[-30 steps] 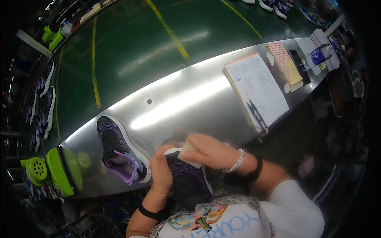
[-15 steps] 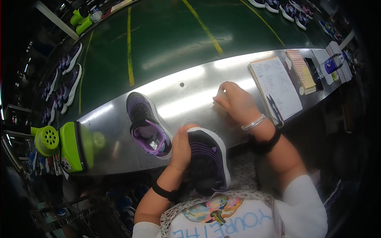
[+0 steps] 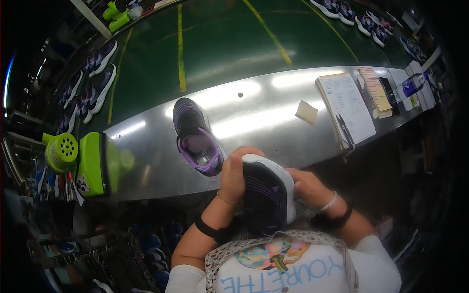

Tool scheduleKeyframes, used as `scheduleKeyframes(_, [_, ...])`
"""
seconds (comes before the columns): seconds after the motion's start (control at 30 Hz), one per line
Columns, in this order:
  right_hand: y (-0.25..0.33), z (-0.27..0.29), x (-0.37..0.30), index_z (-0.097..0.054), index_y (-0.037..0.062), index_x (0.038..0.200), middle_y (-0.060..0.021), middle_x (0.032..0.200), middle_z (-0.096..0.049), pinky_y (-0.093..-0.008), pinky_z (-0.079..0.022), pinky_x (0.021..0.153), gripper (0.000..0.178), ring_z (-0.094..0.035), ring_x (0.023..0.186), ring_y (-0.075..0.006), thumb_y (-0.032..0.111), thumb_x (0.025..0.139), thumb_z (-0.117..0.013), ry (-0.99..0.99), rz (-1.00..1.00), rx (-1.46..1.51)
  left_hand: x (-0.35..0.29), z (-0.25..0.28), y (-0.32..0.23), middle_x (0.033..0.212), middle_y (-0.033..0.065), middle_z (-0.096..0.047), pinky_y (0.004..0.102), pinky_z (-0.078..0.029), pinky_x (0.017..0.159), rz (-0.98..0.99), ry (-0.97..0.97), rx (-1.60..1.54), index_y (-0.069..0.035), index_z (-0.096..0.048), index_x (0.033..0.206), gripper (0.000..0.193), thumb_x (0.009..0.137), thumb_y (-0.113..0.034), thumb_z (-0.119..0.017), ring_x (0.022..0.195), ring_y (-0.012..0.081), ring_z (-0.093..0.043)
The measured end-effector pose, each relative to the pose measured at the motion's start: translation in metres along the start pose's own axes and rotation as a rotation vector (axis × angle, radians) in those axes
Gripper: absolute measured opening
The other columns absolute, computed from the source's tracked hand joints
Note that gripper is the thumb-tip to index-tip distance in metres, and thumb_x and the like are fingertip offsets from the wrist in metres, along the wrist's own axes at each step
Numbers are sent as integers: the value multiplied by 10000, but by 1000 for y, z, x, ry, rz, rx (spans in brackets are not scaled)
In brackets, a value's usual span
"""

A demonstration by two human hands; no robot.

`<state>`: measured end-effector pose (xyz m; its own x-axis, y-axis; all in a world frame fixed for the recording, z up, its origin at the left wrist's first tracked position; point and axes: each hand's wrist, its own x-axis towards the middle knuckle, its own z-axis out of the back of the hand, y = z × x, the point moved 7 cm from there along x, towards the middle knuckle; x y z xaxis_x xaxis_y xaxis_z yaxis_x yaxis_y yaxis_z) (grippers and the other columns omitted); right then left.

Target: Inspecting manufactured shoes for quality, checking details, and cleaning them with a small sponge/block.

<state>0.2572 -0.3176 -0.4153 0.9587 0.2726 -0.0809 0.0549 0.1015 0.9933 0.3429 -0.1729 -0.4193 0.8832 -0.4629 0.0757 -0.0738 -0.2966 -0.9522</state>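
between hands (image 3: 233, 178) (image 3: 313, 189): dark sneaker (image 3: 266, 195), touching both

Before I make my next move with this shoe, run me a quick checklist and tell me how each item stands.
1. Left hand holding the shoe near its toe: ok.
2. Right hand at the shoe's white sole edge: ok.
3. Pale block out of both hands, on the metal table: ok.
4. Second shoe upright on the table: ok.
5. Black snips clear of the notebook: not ok, lying on it.
6. Held shoe's underside clean: cannot tell, hidden.
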Motion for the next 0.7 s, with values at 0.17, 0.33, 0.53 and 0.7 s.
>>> scheduleKeyframes(0.17, [-50, -41, -25, -261, -28, 1362, -180, 1298, -448, -351, -339, 995, 949, -437, 1197, -240, 680, 774, -494, 289, -255, 193, -2, -2, -6, 912, 102, -598, 277, -445, 774, -26, 17, -4, 22, -574, 963, 654, 942, -542, -243, 839, 168, -569])
scheduleKeyframes(0.33, [-37, -49, -26, -195, -20, 1390, -148, 1366, -356, -340, -271, 1043, 1039, -329, 1267, -213, 607, 702, -657, 297, -269, 396, -7, -1, -9, 886, 101, -609, 270, -453, 763, -18, 17, -33, 13, -571, 971, 660, 931, -563, -251, 818, 168, -579])
scheduleKeyframes(0.53, [-35, -46, -27, -200, -3, 1396, -132, 1361, -360, -343, -277, 1042, 1065, -327, 1267, -202, 549, 657, -732, 249, -277, 362, -9, -13, -20, 870, 119, -620, 288, -474, 754, -72, 128, -141, 5, -567, 939, 695, 893, -623, -274, 807, 185, -601])
scheduleKeyframes(0.7, [-36, -46, -27, -215, 4, 1396, -115, 1353, -376, -343, -287, 1038, 1084, -347, 1256, -201, 523, 621, -768, 246, -265, 340, -10, -16, -28, 759, 132, -577, 356, -508, 659, -125, 94, -137, -1, -577, 831, 714, 847, -664, -312, 724, 251, -605])
